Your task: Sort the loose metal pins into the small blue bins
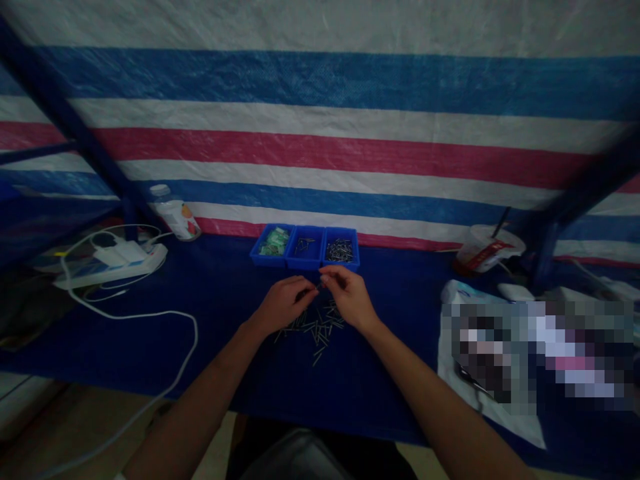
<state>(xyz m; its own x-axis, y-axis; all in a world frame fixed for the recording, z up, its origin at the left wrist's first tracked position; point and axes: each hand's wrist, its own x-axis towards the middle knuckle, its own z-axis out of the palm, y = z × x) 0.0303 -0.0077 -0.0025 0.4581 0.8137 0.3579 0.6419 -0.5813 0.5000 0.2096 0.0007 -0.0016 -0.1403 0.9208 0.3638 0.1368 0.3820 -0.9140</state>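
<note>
My left hand [287, 300] and my right hand [351, 297] meet over the blue table, fingertips pinched close together. Between them shows a small thin metal piece [319, 286], too tiny to name surely. Many loose thin metal pins [319, 328] lie scattered below my hands, partly hidden by them. Just beyond stands a row of three small blue bins. Green and whitish small pieces [275, 241] fill the left one. A few thin metal pieces [303, 245] are in the middle bin, and a heap of small metal parts [340, 251] is in the right bin.
At the left are a power strip [125, 262] with a white cable [173, 313] and a bottle [177, 217]. A plastic cup [485, 248] with a straw stands at the right, behind a white plastic bag [447, 333] and blurred items. Striped sheeting [320, 153] hangs behind the table.
</note>
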